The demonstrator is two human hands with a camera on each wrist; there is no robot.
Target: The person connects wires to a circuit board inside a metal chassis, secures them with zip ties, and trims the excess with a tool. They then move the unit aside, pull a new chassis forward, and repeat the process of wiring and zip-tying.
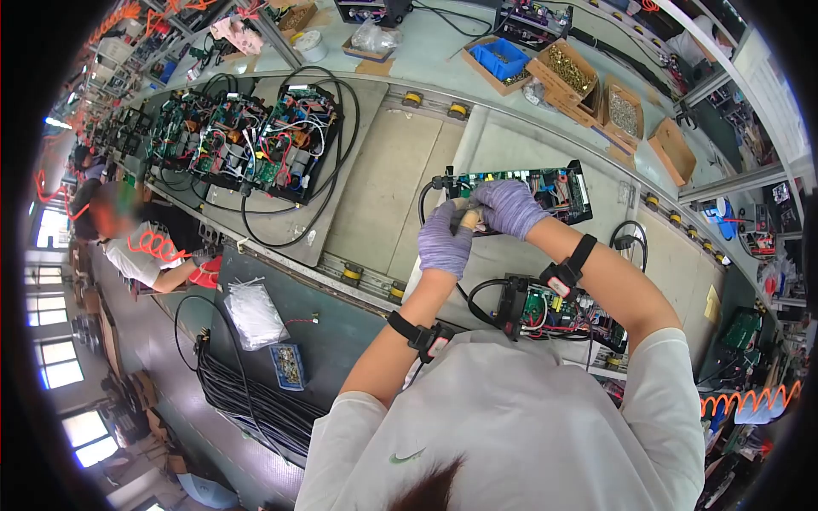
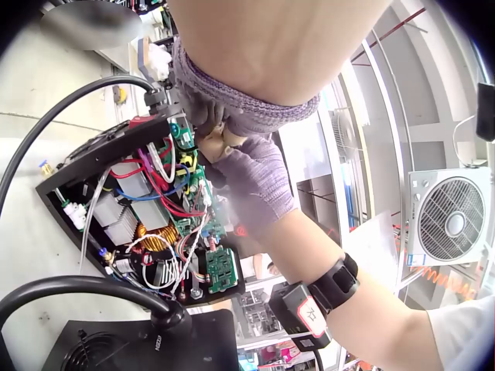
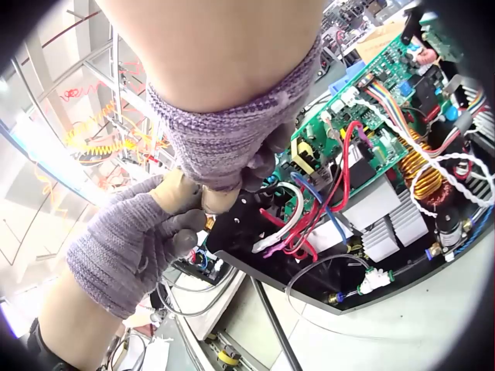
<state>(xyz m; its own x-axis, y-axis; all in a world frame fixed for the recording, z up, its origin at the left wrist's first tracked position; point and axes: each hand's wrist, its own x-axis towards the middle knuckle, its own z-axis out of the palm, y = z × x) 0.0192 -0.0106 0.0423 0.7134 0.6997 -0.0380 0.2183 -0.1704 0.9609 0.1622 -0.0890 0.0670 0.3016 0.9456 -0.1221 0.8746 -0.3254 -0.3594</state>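
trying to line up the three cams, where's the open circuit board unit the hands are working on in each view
Head: the open circuit board unit lies upper middle, just beyond the gloved left hand and right hand.
Left wrist: it fills the left centre, below the gloves.
Right wrist: it takes the right half.
Shared landmark: the tan tool handle gripped by both hands at the unit's edge.

Open black chassis (image 1: 545,192) tipped on edge on bench, green circuit board, red-white wiring exposed; tan tool handle (image 3: 184,195) at corner.
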